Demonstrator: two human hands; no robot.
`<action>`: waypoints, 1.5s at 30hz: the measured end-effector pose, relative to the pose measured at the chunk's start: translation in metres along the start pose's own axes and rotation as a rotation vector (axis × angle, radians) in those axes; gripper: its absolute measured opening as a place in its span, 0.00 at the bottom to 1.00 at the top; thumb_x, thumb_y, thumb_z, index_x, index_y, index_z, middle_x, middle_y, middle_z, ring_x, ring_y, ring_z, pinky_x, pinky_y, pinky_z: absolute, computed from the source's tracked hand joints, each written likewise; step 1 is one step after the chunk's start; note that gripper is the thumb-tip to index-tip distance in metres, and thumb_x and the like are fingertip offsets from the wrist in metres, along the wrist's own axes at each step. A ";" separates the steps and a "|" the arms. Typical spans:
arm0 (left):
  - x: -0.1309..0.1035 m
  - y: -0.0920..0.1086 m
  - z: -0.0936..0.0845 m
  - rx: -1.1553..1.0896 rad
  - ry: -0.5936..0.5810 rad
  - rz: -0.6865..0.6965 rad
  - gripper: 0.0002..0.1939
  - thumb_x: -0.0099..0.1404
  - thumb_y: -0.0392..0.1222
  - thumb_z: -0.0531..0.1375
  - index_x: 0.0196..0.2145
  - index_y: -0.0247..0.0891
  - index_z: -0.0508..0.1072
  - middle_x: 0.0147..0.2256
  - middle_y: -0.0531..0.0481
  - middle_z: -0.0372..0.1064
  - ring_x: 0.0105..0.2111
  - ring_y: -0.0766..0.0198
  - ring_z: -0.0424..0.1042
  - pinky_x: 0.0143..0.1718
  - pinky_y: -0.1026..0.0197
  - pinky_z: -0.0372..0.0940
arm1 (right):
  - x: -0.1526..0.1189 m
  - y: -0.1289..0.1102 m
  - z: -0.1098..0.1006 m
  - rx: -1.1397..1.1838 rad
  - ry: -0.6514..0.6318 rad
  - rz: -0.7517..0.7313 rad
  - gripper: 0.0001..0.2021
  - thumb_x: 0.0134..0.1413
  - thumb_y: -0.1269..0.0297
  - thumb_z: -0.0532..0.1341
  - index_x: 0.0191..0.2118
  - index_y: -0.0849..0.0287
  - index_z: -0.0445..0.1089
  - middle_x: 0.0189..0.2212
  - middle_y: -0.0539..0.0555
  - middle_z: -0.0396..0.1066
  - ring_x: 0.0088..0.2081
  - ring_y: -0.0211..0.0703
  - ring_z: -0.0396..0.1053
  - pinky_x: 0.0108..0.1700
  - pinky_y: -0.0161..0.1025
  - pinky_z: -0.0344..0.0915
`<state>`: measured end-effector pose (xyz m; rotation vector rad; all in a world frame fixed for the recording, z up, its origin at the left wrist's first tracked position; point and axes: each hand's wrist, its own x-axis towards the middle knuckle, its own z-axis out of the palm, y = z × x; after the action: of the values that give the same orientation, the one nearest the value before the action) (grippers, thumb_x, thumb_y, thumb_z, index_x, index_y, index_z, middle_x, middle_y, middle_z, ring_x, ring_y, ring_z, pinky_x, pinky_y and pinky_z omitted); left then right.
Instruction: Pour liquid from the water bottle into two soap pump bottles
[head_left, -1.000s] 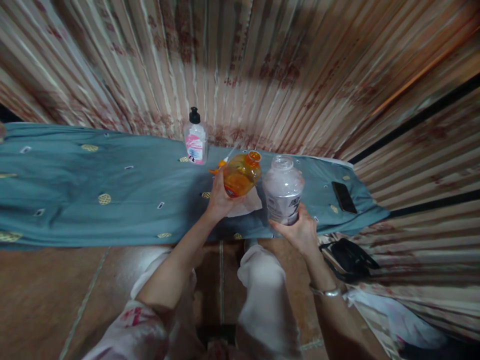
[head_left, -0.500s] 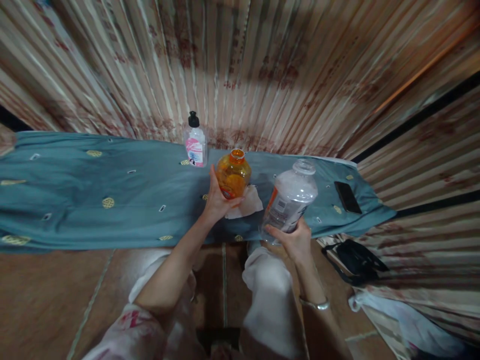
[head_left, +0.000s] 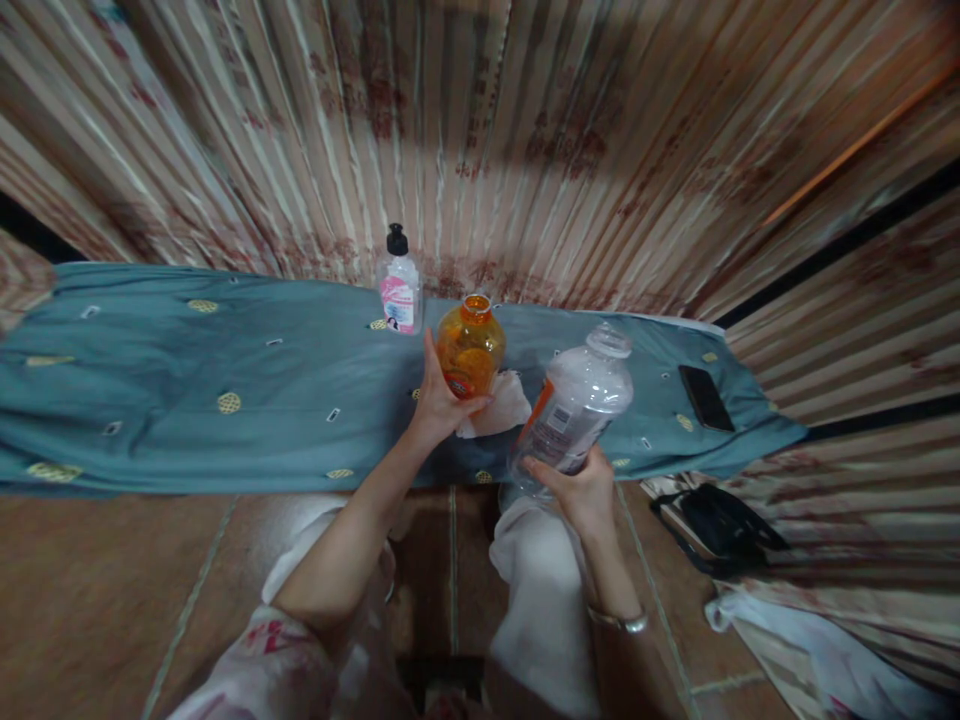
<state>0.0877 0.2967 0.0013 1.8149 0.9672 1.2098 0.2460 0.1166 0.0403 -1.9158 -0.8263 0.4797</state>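
Note:
My left hand [head_left: 441,402] is wrapped round an orange see-through bottle [head_left: 471,352] with an uncapped neck, held upright over the cloth. In my right hand [head_left: 581,487] is a larger clear plastic bottle [head_left: 574,405], gripped low on its body and tilted with its open mouth away from me; it carries an orange and white label. A white tissue or cloth [head_left: 499,410] lies flat just under and beside the orange bottle. Behind, to the left, a clear bottle with a black pump top [head_left: 399,290] and pink label stands upright.
A teal cloth with pineapple prints [head_left: 172,370] covers the long narrow surface. A dark phone [head_left: 706,398] lies at its right end. Pleated curtains [head_left: 480,130] hang behind and to the right. On the tiled floor at right rests a black bag [head_left: 720,525].
The clear bottle has shifted slightly left with my right hand and leans a little more. The whole view has moved slightly; my left hand keeps its hold on the orange bottle.

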 end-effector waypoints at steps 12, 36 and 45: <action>-0.009 0.016 -0.029 0.131 0.136 0.068 0.67 0.53 0.49 0.75 0.72 0.49 0.30 0.72 0.34 0.43 0.72 0.43 0.48 0.69 0.36 0.54 | -0.012 -0.013 -0.001 0.018 -0.022 0.030 0.34 0.26 0.43 0.75 0.41 0.58 0.73 0.37 0.58 0.81 0.38 0.55 0.77 0.41 0.51 0.74; -0.087 0.121 -0.018 -0.532 -0.245 -0.232 0.44 0.40 0.51 0.77 0.52 0.35 0.68 0.49 0.40 0.75 0.49 0.47 0.75 0.55 0.47 0.67 | -0.081 -0.012 0.014 0.640 -0.170 -0.038 0.39 0.32 0.50 0.76 0.56 0.53 0.71 0.54 0.58 0.77 0.55 0.56 0.74 0.56 0.50 0.71; -0.084 0.126 -0.013 -0.692 -0.251 -0.217 0.45 0.41 0.48 0.77 0.55 0.36 0.66 0.51 0.40 0.74 0.53 0.47 0.74 0.58 0.46 0.66 | -0.096 0.002 0.034 1.296 -0.303 0.640 0.33 0.38 0.28 0.67 0.43 0.49 0.79 0.43 0.54 0.82 0.46 0.56 0.78 0.53 0.66 0.71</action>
<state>0.0761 0.1688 0.0827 1.2338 0.4938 0.9857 0.1589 0.0677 0.0213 -0.8170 0.0635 1.3151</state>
